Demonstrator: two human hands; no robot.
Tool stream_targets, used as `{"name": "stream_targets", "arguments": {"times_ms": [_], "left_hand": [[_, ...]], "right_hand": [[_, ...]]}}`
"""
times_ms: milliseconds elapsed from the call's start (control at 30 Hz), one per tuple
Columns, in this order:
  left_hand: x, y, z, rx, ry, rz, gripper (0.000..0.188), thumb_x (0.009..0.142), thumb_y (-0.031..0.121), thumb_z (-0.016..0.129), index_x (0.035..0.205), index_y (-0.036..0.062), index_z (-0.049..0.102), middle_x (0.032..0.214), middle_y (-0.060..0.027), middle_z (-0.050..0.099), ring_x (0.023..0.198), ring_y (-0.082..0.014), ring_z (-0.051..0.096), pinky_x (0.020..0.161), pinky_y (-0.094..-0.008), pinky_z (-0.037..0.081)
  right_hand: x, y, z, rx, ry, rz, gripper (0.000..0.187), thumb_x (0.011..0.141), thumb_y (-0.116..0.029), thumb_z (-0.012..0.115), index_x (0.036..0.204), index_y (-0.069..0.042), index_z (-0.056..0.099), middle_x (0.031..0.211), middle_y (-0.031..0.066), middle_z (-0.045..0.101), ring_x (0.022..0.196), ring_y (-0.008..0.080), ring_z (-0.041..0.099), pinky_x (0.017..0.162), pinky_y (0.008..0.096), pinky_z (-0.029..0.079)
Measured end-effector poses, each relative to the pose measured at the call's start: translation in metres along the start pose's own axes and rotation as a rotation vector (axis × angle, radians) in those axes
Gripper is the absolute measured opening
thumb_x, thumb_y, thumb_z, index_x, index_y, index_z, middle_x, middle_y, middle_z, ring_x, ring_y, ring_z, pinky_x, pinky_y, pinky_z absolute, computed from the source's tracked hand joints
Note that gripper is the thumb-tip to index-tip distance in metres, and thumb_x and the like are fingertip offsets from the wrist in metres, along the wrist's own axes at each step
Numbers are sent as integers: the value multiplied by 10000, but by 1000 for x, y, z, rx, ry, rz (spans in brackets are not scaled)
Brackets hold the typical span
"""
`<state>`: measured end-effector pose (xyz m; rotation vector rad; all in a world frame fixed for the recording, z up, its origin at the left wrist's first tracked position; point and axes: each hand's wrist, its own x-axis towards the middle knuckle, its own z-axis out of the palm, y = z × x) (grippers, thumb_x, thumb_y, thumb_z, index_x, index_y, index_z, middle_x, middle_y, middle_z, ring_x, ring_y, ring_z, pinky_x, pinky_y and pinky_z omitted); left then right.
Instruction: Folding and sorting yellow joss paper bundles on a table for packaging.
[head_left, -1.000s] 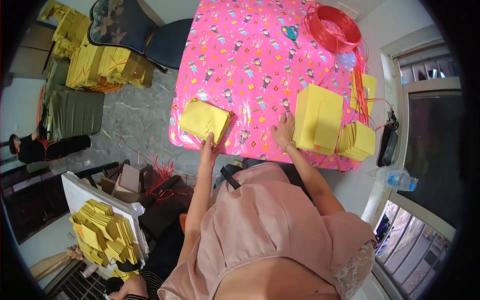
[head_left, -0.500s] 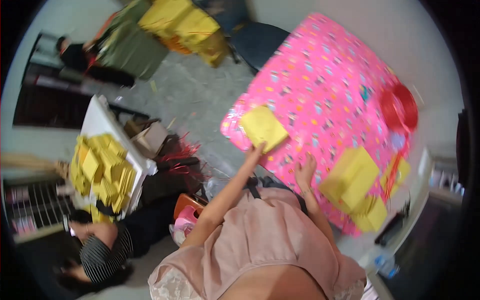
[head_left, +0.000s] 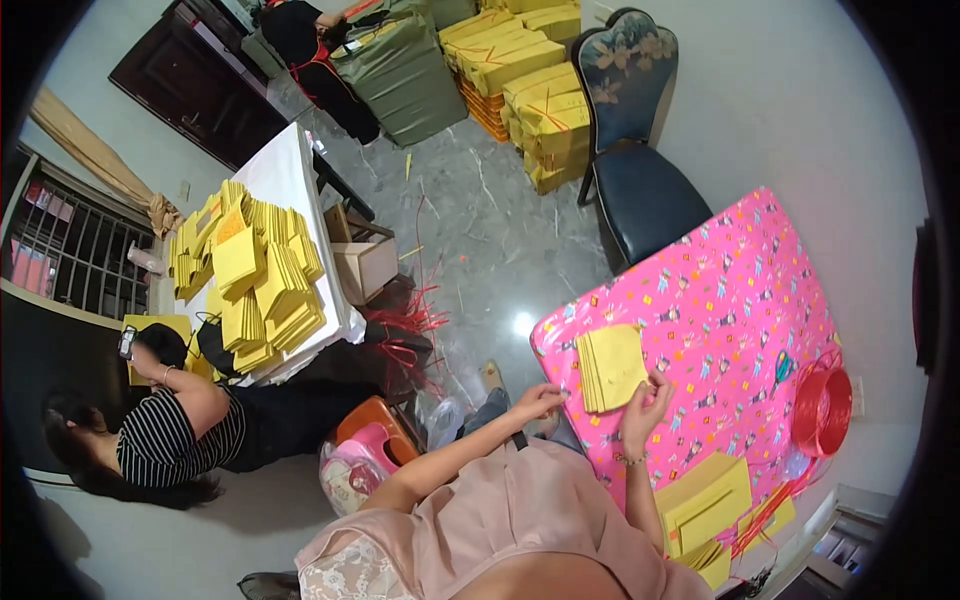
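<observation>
A small stack of yellow paper sheets or envelopes point(head_left: 610, 368) lies on the pink patterned tabletop point(head_left: 700, 300), its left side fanned into layers. At its lower right edge is my right hand point(head_left: 648, 410), fingers curled with the thumb against the stack's corner. My left hand point(head_left: 540, 400) hovers by the table's near left edge, apart from the stack, with its fingers drawn together. Whether anything small is between them cannot be made out. More yellow paper pieces point(head_left: 705, 500) lie on the table by my right forearm, partly hidden by it.
A red ribbon roll point(head_left: 822, 410), teal scissors point(head_left: 784, 368) and red strands point(head_left: 765, 520) lie on the table's right. Across stands a dark chair point(head_left: 650, 190). Left, a white table point(head_left: 270, 170) bears yellow stacks beside a seated person point(head_left: 185, 425); another person point(head_left: 315, 65) stands far off.
The view has shifted and sharpened. My left hand has come off the yellow stack and drawn back to the table edge. My right hand has moved up to the stack's right edge.
</observation>
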<state>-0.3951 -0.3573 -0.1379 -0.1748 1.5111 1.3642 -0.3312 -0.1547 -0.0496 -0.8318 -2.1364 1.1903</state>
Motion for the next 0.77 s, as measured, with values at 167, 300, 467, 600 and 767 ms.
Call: {"name": "stream_targets", "arguments": {"times_ms": [167,300,467,600,767], "left_hand": [[-12,-8,-68,-107,148,112,345,893,266,573,1183,83,538,907,-1,591,735,-71,546,626,-203,435],[-17,6,-126,-111,151,181,260,941,178,478,1173,79,542,936,-24,600,764,-87,570,674,-212,461],[-19,38,-190,-130,311,288,240,972,195,412,1065,58,586,731,-4,564,583,-70,510,531,-208,420],[-18,61,-229,-221,403,383,268,984,232,399,1026,48,590,596,6,506,504,-67,463,469,-214,382],[-15,82,-258,-240,418,378,291,987,274,400,1000,58,594,525,15,457,453,-69,442,442,-222,369]], "right_hand": [[4,-32,73,332,-193,126,182,951,-63,414,1058,14,539,879,62,522,713,104,510,656,243,441],[3,-44,142,342,-292,156,196,971,-105,397,1047,-10,551,764,12,508,612,64,478,542,205,414],[7,-70,214,282,-422,229,195,969,-142,426,1023,-25,572,729,5,512,597,58,468,532,205,407],[20,-99,251,255,-516,222,188,965,-141,437,1012,-26,579,709,-8,510,596,50,459,543,203,406],[42,-97,284,183,-606,167,165,949,-149,478,1011,-41,586,710,-14,508,617,53,468,547,218,408]]}}
